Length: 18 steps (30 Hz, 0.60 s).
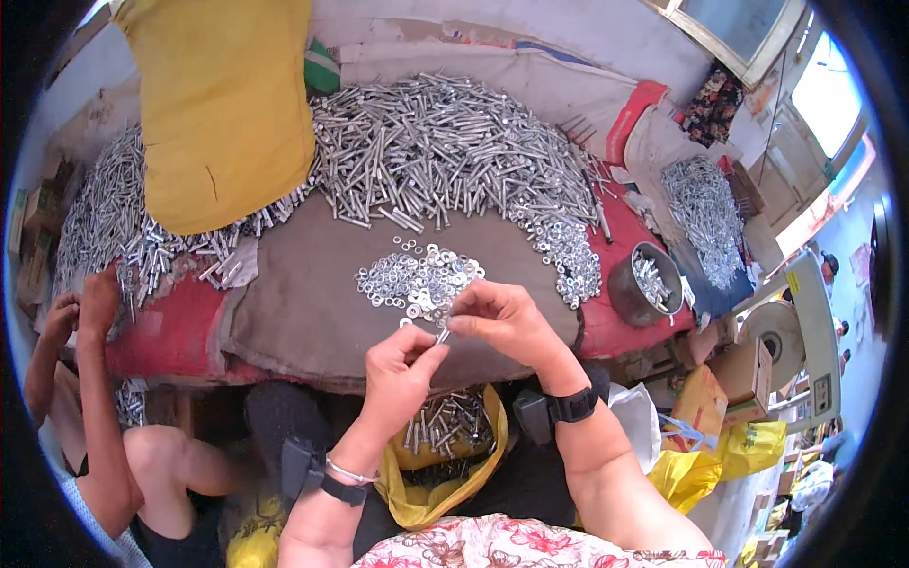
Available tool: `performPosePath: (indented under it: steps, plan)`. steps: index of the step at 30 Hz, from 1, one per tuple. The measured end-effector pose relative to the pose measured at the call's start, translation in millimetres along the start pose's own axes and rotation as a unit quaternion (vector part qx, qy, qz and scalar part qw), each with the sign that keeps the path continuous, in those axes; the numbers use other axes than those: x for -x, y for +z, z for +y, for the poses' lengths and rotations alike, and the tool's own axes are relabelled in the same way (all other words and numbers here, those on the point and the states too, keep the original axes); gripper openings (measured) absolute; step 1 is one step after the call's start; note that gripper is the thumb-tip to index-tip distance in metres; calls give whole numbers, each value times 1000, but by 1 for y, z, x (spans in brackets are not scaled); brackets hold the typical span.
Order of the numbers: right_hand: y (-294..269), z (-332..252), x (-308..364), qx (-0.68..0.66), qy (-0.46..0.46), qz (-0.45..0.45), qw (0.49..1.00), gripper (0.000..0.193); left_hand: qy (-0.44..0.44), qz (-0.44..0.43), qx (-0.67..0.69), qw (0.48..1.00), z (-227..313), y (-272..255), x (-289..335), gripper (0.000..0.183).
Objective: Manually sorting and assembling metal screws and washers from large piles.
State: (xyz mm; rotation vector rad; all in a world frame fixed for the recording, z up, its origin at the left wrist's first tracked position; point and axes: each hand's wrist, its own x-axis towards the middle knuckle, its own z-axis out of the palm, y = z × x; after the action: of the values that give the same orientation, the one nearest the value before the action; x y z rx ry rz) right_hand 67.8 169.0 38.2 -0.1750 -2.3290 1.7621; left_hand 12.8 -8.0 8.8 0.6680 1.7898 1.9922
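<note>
My left hand (pixel 402 367) pinches a short silver bolt (pixel 442 335) between thumb and fingertips, tilted upward. Close above it my right hand (pixel 507 320) has its thumb and fingertips together at the bolt's upper end; whatever small part they hold is too small to make out. Just beyond both hands lies a loose heap of silver washers (pixel 417 282) on a brown cloth (pixel 303 284). Below my hands, an open yellow bag (pixel 407 506) between my legs holds several bolts (pixel 450 421).
A large heap of bolts (pixel 426 142) spreads along the far side, partly under a yellow sheet (pixel 222 104). Nuts (pixel 571 265) lie to the right, beside a metal pot (pixel 644 284) of parts. At the left, another person's hands (pixel 93 308) work near the bolts.
</note>
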Motion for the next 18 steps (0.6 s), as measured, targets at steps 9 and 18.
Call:
performPosePath:
  steps: [9, 18]
  plan:
    - [13, 0, 1, 229, -19, 49, 972, 35, 212, -4, -272, 939, 2, 6, 11, 8]
    - [47, -15, 11, -323, 86, -94, 938, 65, 144, 181, -108, 967, 20, -5, -14, 6]
